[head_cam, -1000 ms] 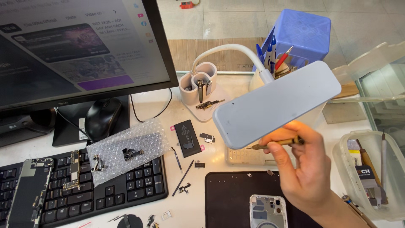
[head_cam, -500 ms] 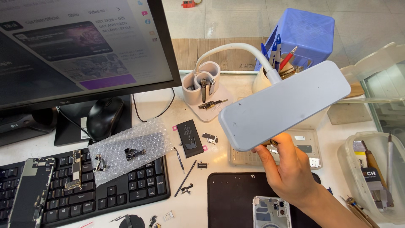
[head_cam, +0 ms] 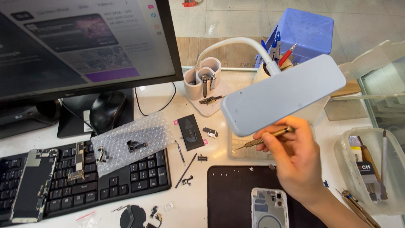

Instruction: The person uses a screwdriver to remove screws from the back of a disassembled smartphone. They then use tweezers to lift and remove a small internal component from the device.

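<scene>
Phone repair bench, phone parts [head_cam: 192,133], tools [head_cam: 371,162]

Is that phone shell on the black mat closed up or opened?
Opened: the phone shell lies on the black mat with its bare inside showing, no screen on it.

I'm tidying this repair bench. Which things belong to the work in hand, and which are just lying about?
In hand:
right hand
thin brass-coloured screwdriver
flat grey-blue lamp head
open silver phone shell on black mat

Lying about:
black keyboard
bubble wrap sheet
black mouse
clear plastic tool tray
</scene>
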